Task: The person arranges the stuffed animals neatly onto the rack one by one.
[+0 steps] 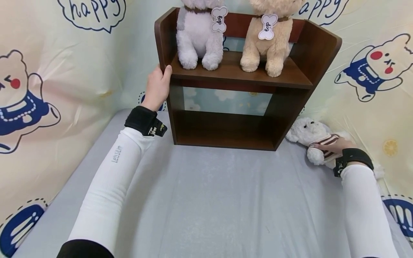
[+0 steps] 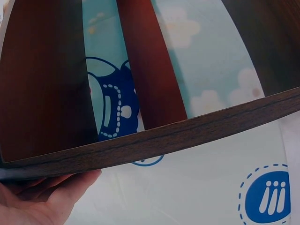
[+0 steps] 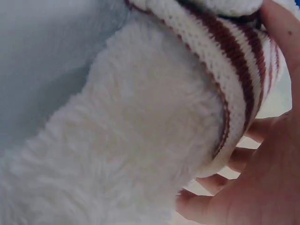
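Note:
A dark brown two-tier wooden shelf [image 1: 226, 79] stands at the back of the grey-covered surface. My left hand [image 1: 157, 86] holds its left side panel, thumb at the front edge; the left wrist view shows that hand's fingers [image 2: 70, 192] against the panel's outer face. To the right of the shelf lies a white plush toy [image 1: 311, 132] in a striped knit top. My right hand [image 1: 337, 147] grips it round the body, thumb over the stripes. Close up in the right wrist view, curled fingers [image 3: 199, 206] reach around the toy's white fur.
On the upper tier sit a grey-and-white plush dog [image 1: 200, 39] and a tan plush dog [image 1: 274, 43], both with bone-shaped tags. Printed cloth [image 1: 90, 71] hangs behind and at both sides. The grey sheet [image 1: 226, 200] spreads in front of the shelf.

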`<state>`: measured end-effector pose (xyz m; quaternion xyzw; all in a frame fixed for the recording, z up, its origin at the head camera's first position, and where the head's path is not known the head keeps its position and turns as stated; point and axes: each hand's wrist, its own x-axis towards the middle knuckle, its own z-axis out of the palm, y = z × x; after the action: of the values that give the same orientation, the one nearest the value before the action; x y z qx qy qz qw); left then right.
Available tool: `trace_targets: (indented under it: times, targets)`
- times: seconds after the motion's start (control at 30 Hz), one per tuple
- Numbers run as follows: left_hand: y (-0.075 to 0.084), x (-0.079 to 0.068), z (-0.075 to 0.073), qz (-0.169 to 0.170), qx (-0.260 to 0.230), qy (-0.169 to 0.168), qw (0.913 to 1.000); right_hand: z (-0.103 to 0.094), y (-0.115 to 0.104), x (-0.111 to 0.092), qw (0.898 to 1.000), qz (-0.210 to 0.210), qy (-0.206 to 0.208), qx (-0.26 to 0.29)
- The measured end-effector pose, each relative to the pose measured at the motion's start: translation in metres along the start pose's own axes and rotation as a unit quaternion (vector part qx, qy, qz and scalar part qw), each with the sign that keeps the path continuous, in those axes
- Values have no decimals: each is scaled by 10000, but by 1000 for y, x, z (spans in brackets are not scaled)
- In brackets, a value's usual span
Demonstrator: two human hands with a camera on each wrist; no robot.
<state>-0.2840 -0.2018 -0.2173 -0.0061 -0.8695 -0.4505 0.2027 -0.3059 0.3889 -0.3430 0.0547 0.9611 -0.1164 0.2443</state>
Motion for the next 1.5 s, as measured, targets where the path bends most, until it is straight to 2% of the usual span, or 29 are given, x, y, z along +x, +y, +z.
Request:
trace_targets:
  times: [0.23, 0.33, 0.47, 0.6, 0.8, 0.93, 1.13, 1.27, 1.5]
  targets:
    - [1, 1, 0, -28, -13, -16, 10000, 6, 4, 2, 9988, -145, 412, 242]
    - [2, 0, 1, -3, -20, 1, 10000, 7, 11, 11, 9989, -172, 381, 219]
    - [3, -1, 2, 3, -8, 11, 10000, 7, 22, 25, 9992, -230, 314, -71]
    - [3, -2, 1, -38, -32, -18, 10000, 5, 34, 40, 9970, -623, 240, -385]
    - [1, -1, -1, 0, -2, 3, 10000, 4, 38, 43, 9928, -1196, 79, 18]
    - [1, -1, 0, 29, 21, 55, 10000, 8, 36, 41, 9930, -1118, 369, 114]
    - [0, -1, -1, -5, -34, 13, 10000, 11, 42, 47, 9956, -736, 496, -290]
    - [0, -1, -2, -19, -6, 18, 10000, 14, 43, 48, 9955, -742, 486, -325]
    - [-1, -1, 0, 65, 7, 63, 10000, 17, 27, 33, 9929, -928, 686, -276]
